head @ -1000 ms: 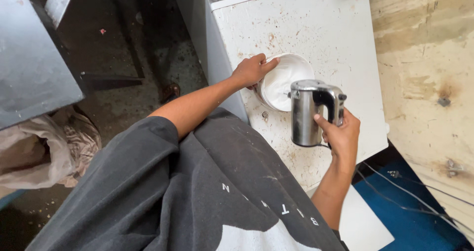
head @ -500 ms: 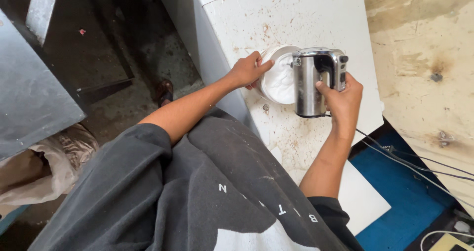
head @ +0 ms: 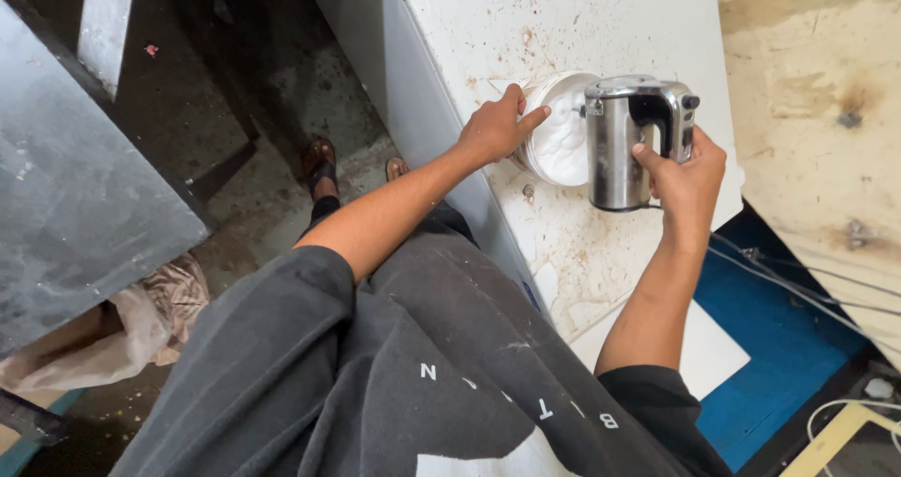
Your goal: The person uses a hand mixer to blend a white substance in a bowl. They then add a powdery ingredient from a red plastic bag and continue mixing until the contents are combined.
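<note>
A round white bowl (head: pixel 554 139) of white cream stands tilted on a stained white chest top (head: pixel 601 26). My left hand (head: pixel 496 127) grips the bowl's near rim. My right hand (head: pixel 683 169) holds a silver electric hand mixer (head: pixel 619 139) by its black handle, directly over the bowl's right side. The mixer body hides its beaters and part of the bowl. I look down over my dark grey shirt and both forearms.
A dirty plywood board (head: pixel 817 92) lies to the right of the chest. Thin cables (head: pixel 798 280) run over a blue surface (head: pixel 779 346) below it. Grey metal sheets (head: pixel 75 186) and a crumpled plastic bag (head: pixel 122 336) sit at left on the dark floor.
My right hand has carried the mixer from beside the bowl to over its right side. My left hand stayed on the rim. The view shifted.
</note>
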